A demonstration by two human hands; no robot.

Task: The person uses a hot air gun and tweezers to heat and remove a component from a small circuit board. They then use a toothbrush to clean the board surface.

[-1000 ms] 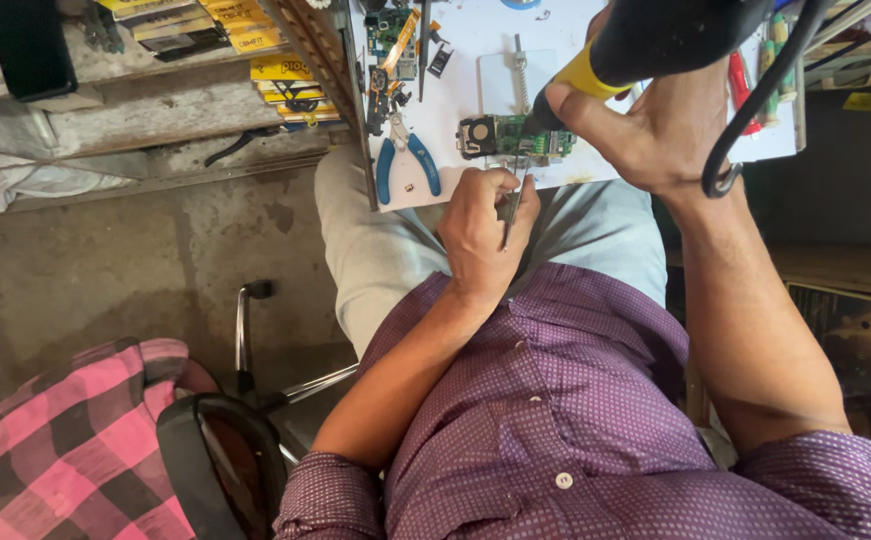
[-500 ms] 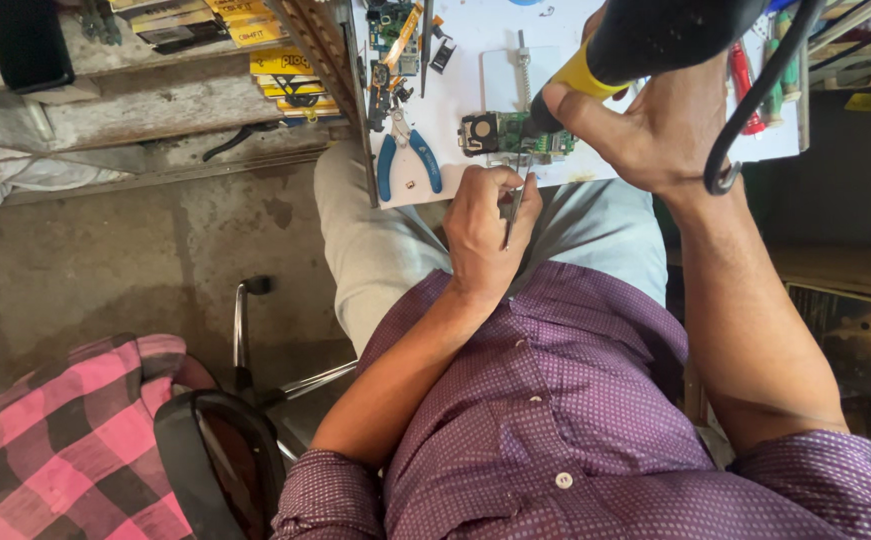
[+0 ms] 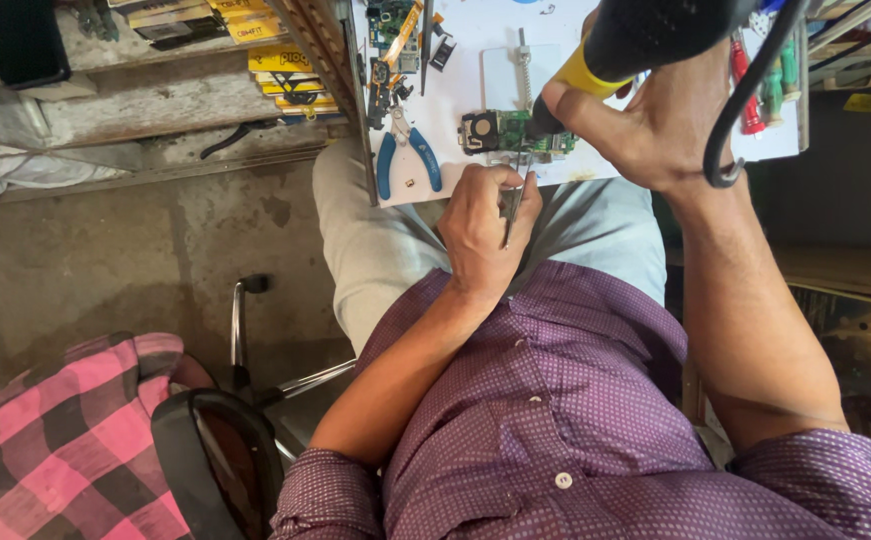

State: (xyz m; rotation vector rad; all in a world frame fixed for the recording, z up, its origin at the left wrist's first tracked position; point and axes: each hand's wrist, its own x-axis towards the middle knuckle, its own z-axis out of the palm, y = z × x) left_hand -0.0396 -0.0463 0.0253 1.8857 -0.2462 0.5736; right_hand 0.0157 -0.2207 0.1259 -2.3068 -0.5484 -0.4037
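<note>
The left hand (image 3: pixel 480 225) has its fingers (image 3: pixel 515 185) pinched tight around thin metal tweezers (image 3: pixel 513 205). The tweezer tips point up at a small green circuit board (image 3: pixel 510 133). The board lies near the front edge of the white bench (image 3: pixel 465 85), clamped in a metal holder.

The right hand (image 3: pixel 665 125) has its fingers wrapped closed around a big black tool with a yellow ring (image 3: pixel 635 40). The tool's tip sits right over the board. A black cord (image 3: pixel 745 110) loops down from the tool past the wrist.

Blue-handled pliers (image 3: pixel 405 160) lie on the bench just left of the board. Red and green screwdrivers (image 3: pixel 760 75) lie to the right. A person in a pink checked shirt (image 3: pixel 55 450) is at the lower left.
</note>
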